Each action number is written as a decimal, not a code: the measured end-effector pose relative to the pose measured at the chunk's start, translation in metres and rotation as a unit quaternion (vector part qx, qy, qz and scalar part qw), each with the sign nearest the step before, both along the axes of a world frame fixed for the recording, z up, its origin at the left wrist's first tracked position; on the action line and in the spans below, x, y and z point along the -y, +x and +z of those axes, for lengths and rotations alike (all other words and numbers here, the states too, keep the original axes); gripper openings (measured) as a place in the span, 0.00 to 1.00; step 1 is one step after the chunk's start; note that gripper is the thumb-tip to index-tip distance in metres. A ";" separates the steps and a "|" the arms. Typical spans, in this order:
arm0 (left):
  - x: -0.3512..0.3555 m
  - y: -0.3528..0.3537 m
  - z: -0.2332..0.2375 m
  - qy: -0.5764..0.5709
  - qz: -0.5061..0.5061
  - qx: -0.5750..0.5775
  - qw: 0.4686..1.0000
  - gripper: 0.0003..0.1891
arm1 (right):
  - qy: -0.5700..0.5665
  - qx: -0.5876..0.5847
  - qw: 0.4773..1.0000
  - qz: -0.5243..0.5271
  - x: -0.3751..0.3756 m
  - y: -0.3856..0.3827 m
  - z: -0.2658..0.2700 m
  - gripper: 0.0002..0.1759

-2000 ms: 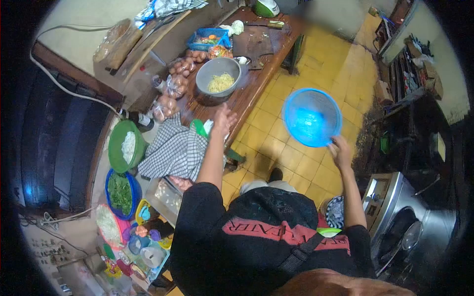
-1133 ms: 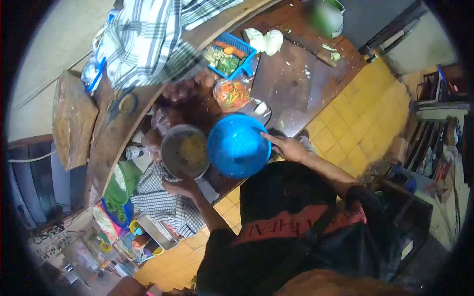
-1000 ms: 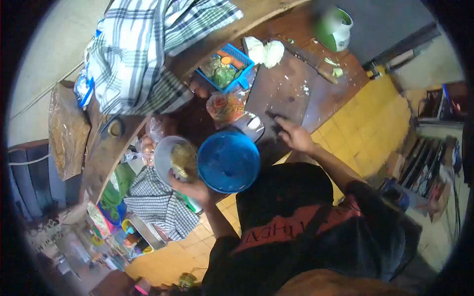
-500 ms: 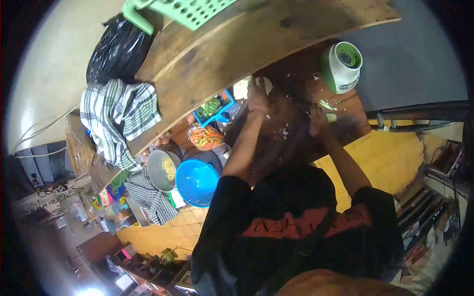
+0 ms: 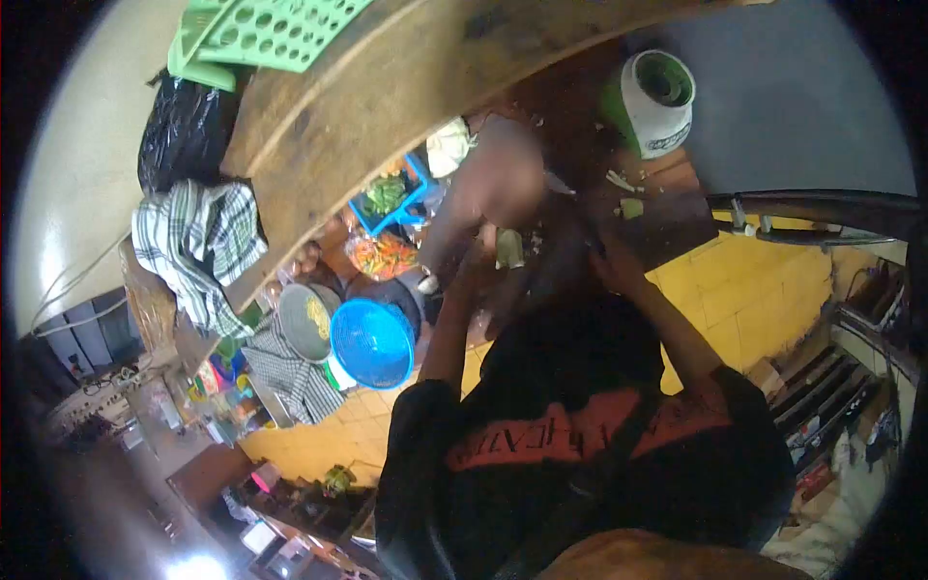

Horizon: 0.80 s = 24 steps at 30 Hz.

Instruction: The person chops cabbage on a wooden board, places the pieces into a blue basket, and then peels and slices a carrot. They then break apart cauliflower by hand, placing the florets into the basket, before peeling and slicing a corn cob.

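My left hand (image 5: 476, 253) is closed at the edge of a pale green vegetable piece (image 5: 509, 248) over the dark wooden table. To the right, my right hand (image 5: 616, 266) is closed around what looks like a knife's dark handle; a thin shiny blade (image 5: 560, 184) shows up and to the left of it. A large blurred, brownish round shape (image 5: 512, 172), which I cannot identify, covers the area above my left hand. Another green piece (image 5: 630, 208) and pale strips (image 5: 620, 181) lie near the table's right side.
A white and green appliance base (image 5: 657, 104) stands at the upper right. At left are a blue basket (image 5: 372, 344), a grey bowl (image 5: 307, 323), bagged chillies (image 5: 383, 257) and a blue crate (image 5: 415, 189). A raised wooden shelf (image 5: 387, 87) crosses above.
My left hand has moved down and left to the green piece. My right hand has dropped slightly and closed. The blurred round shape and the blade have appeared, and the view has shifted.
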<state>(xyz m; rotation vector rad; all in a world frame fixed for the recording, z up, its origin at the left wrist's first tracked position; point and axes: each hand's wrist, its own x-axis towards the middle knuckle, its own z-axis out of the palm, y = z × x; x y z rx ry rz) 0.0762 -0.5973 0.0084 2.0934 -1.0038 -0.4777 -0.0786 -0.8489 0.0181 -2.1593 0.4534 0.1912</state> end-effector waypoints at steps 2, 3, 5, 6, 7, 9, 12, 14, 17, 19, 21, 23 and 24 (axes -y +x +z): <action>-0.010 -0.018 0.005 -0.004 0.012 0.039 0.999 0.39 | -0.011 -0.031 0.998 0.061 -0.016 0.004 -0.023 0.26; -0.013 -0.023 0.003 -0.003 0.020 0.035 0.999 0.39 | -0.027 -0.053 0.992 0.115 -0.024 0.007 -0.025 0.25; -0.010 -0.025 -0.004 -0.030 0.056 0.162 0.985 0.31 | -0.030 -0.065 0.987 0.145 -0.041 0.019 -0.012 0.24; -0.012 -0.030 -0.009 -0.035 0.062 0.162 0.984 0.31 | -0.033 -0.072 0.982 0.169 -0.050 0.026 -0.003 0.23; -0.016 -0.036 -0.014 -0.043 0.137 0.157 0.977 0.28 | -0.038 -0.073 0.981 0.175 -0.057 0.026 0.001 0.23; -0.022 -0.045 -0.036 -0.052 0.214 0.152 0.963 0.26 | -0.034 -0.039 0.986 0.156 -0.071 0.024 0.005 0.21; -0.006 -0.053 -0.070 0.001 0.310 0.172 0.935 0.18 | -0.080 0.043 0.978 0.190 -0.078 0.015 -0.026 0.20; 0.002 -0.056 -0.052 0.005 0.330 0.164 0.930 0.19 | -0.087 -0.048 0.976 0.195 -0.086 0.024 0.016 0.18; 0.004 -0.056 -0.052 0.044 0.355 0.161 0.920 0.20 | -0.091 -0.108 0.972 0.189 -0.092 0.025 0.038 0.17; 0.005 -0.055 -0.059 0.078 0.360 0.164 0.915 0.21 | -0.089 -0.080 0.976 0.182 -0.091 0.021 0.027 0.19; 0.008 -0.053 -0.060 0.089 0.388 0.137 0.907 0.23 | -0.099 -0.048 0.970 0.218 -0.087 0.016 -0.004 0.17; 0.008 -0.053 -0.063 0.054 0.384 0.151 0.910 0.23 | -0.114 -0.091 0.965 0.220 -0.091 0.023 -0.006 0.17; 0.006 -0.054 -0.064 0.021 0.377 0.163 0.911 0.23 | -0.127 -0.136 0.958 0.219 -0.094 0.023 -0.007 0.18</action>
